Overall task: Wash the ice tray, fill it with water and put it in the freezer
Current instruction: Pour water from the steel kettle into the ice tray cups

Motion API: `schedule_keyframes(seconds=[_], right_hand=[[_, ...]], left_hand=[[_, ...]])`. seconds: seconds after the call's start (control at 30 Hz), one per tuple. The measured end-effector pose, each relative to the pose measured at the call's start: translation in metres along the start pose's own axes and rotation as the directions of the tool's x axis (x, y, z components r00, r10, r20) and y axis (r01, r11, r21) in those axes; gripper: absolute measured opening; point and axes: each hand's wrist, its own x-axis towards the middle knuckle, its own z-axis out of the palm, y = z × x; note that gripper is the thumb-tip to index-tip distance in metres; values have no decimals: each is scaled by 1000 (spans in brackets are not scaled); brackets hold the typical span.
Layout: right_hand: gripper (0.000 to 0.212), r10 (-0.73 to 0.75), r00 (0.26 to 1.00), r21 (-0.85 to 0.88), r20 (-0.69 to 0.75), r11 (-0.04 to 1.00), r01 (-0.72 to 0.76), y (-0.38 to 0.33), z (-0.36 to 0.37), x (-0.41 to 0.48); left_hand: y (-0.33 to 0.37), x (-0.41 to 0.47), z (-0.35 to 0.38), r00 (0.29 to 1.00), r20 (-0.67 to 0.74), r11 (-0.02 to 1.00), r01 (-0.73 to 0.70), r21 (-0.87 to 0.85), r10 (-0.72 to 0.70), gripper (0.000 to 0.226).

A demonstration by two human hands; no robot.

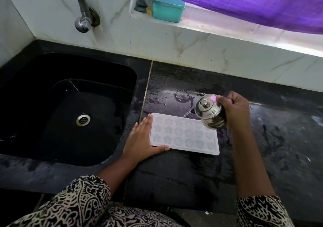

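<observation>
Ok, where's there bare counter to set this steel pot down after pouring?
Widest bare patch: the counter right of the right hand holding the steel pot. Another lies between the forearms, nearer than the ice tray. Behind the tray toward the wall is free but wet. Crowded: the tray's left edge, where the left hand rests beside the sink.

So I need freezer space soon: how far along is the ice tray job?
Washing looks done: the ice tray lies on the wet counter. Filling is underway: the right hand pours from a steel pot while the left hand steadies the tray. Freezing remains.
</observation>
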Motion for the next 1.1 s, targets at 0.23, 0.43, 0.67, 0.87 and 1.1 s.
schedule_keyframes(seconds=[0.23, 0.43, 0.67, 0.87, 1.1], right_hand=[[36, 171, 985, 279, -14, 947, -160, 3, -7, 3], [43, 207, 978, 392, -30, 902, -179, 3, -20, 1], [33, 108, 994, 177, -29, 979, -102, 8, -25, 4], [33, 41, 999, 42, 27, 998, -42, 10, -27, 9], [34, -11, 998, -12, 68, 1000, 12, 10, -28, 10]], left_hand=[[1, 0, -2, 1000, 5, 1000, 0, 3, 0, 126], [2, 0, -2, 1000, 10, 1000, 5, -2, -5, 127], [5, 0, -5, 1000, 24, 1000, 17, 12, -17, 136], [6, 1, -5, 999, 37, 1000, 25, 18, -26, 140], [7, 0, -5, 999, 36, 1000, 26, 15, -27, 138]])
